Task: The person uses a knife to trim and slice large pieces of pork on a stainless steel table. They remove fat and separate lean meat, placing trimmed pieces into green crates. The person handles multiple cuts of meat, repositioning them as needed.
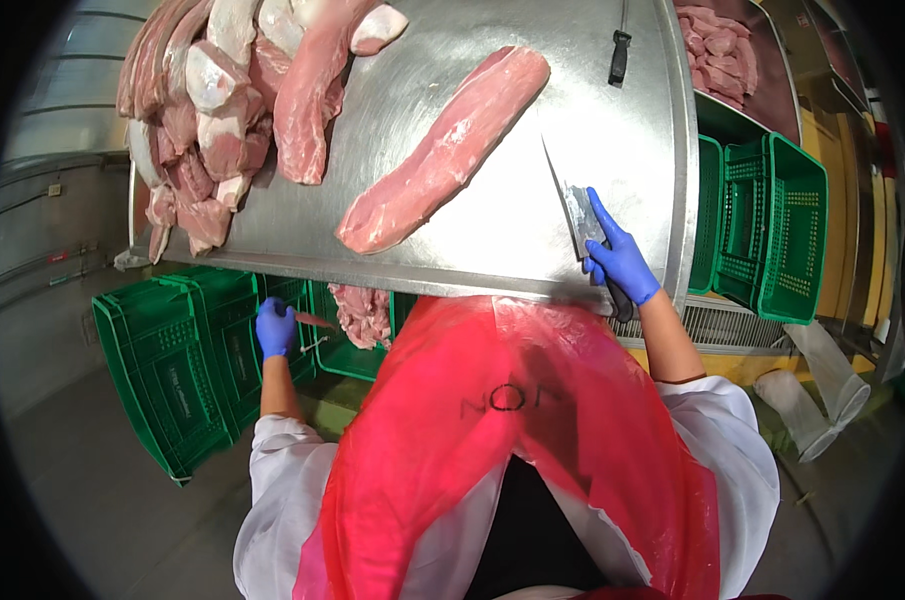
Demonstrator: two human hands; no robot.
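My right hand (622, 264), in a blue glove, is closed on a knife (576, 212) with a black handle, at the right of the metal table (442, 262). Its long blade points away from me over the metal top. A long pink piece of meat (444, 150), like a loin, lies slantwise to the left of the blade, apart from it. Below the table's near edge, my gloved left hand (275, 328) is closed, and a thin strip of meat (313, 320) sticks out from its right side. Beneath that strip, a green crate (347, 358) holds meat pieces (362, 312).
Several meat cuts (222, 110) are heaped at the table's far left. A second black-handled tool (620, 58) lies at the far right. Stacked green crates (177, 370) stand at left, with more green crates (794, 230) and a container of meat (717, 60) at right.
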